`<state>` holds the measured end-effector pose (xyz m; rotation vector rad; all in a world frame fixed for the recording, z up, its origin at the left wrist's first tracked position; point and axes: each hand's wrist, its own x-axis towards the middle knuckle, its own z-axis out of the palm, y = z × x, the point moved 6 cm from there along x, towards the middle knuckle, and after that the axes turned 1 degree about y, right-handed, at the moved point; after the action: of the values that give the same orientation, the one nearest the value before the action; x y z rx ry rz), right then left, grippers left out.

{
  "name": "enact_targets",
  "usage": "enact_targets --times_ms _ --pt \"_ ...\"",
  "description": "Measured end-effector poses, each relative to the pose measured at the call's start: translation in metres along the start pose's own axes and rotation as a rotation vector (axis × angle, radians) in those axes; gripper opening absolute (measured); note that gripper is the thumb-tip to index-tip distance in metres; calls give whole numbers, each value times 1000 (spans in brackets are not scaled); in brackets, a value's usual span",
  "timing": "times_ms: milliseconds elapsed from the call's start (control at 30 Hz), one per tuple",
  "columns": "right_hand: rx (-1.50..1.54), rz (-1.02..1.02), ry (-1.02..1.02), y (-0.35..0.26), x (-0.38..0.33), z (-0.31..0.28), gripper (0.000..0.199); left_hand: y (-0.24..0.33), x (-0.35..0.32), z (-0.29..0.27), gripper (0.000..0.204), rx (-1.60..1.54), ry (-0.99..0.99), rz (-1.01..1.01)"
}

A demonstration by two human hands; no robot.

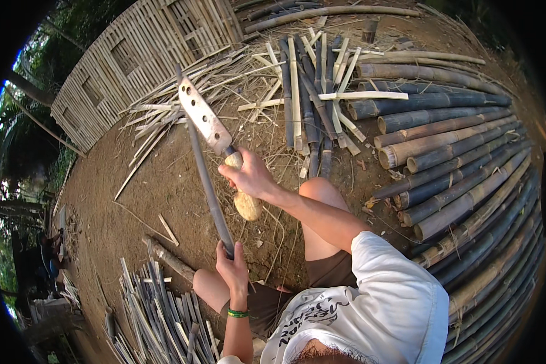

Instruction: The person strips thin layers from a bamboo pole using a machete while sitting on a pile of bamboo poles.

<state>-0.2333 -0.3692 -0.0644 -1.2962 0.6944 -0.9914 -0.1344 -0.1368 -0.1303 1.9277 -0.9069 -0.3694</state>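
My right hand (249, 176) is closed round the pale wooden handle of a machete (203, 115). Its broad blade has several round holes and points up and to the left. In my left hand (232, 267), low in the middle, is the near end of a long dark bamboo strip (207, 185). The strip slants up and away to the left, and its far part passes behind the blade. Whether blade and strip touch, I cannot tell.
Long bamboo poles (461, 176) lie stacked on the right. Split pieces (309, 97) are heaped ahead, and pale strips (155, 124) litter the ground. A bundle of strips (164, 315) lies by my left knee. A slatted bamboo panel (136, 64) stands far left.
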Motion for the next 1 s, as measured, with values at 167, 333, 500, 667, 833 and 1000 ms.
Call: enact_targets --times_ms 167,333,500,667,833,1000 --pt "97 -19 -48 -43 -33 -25 38 50 24 92 37 -25 -133 175" --pt "112 -16 -78 -66 -36 -25 41 19 103 174 28 -868 -291 27" --pt "165 -45 16 -61 -35 -59 22 87 136 91 45 -135 -42 85" --pt "74 79 18 -34 -20 -49 18 10 117 -53 52 60 278 70" --pt "-83 403 -79 64 -28 3 20 -109 3 -169 50 373 525 -185" --pt "-40 858 -241 208 -76 37 25 -201 -140 -219 45 531 646 -442"
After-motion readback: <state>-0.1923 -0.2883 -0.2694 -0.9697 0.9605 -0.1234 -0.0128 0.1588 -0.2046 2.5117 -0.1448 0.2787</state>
